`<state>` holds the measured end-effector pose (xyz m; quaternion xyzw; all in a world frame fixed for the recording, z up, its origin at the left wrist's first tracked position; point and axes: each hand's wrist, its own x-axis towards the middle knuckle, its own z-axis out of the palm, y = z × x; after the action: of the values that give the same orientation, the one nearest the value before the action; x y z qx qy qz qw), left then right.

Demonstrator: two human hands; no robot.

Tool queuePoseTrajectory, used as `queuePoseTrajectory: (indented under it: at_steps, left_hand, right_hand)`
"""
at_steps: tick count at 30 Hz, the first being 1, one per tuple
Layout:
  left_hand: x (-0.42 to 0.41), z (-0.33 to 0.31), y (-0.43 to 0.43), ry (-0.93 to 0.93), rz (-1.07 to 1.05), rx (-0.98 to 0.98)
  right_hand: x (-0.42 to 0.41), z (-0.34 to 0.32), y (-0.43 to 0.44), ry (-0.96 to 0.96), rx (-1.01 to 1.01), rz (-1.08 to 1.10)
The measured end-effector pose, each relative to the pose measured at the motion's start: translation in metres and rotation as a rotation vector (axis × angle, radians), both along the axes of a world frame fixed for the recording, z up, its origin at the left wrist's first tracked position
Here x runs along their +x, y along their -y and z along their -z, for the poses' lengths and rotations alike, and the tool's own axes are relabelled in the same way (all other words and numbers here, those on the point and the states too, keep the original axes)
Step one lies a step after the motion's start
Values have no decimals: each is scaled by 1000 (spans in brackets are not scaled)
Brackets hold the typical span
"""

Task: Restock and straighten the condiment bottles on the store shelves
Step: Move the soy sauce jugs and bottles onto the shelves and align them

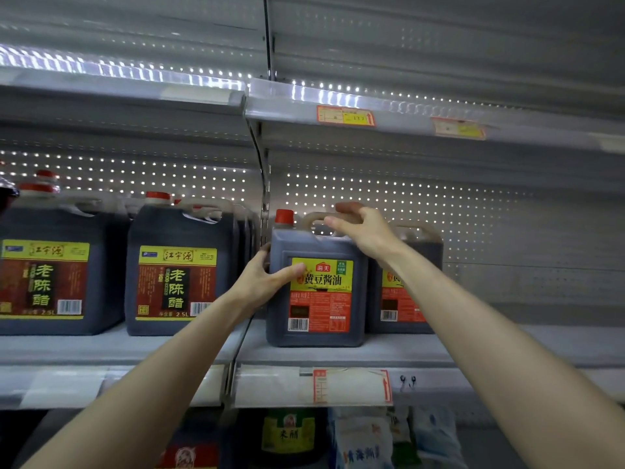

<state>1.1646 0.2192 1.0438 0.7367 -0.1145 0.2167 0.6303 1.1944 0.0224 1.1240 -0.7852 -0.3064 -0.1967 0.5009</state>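
Dark plastic soy-sauce jug with red cap [316,286] stands on the grey metal shelf [338,354] — likely being straightened. Right hand [363,231] grips its handle; left hand [260,279] clasps its side. Next: square label forward.

Soy sauce jug [318,299] on shelf [439,350], 2 vinegar jugs [179,272] left, second jug [395,313] behind-right.

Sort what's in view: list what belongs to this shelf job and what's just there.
Job: front soy sauce jug, gripped by left hand and right hand; second soy sauce jug; vinegar jugs.
Just there: price tags; bags below.
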Motion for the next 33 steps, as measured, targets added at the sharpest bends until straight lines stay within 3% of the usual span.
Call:
queuePoseTrajectory:
  at_steps: [9,16,33]
  left_hand:
    - [-17,14,9,19,10,33]
    - [-40,17,14,-149,-35,50]
    - [-40,17,17,-148,-90,0]
  right_hand:
    - [-23,62,19,-163,102,8]
    - [-25,92,21,-299,94,-42]
    - [-5,98,16,-326,167,-6]
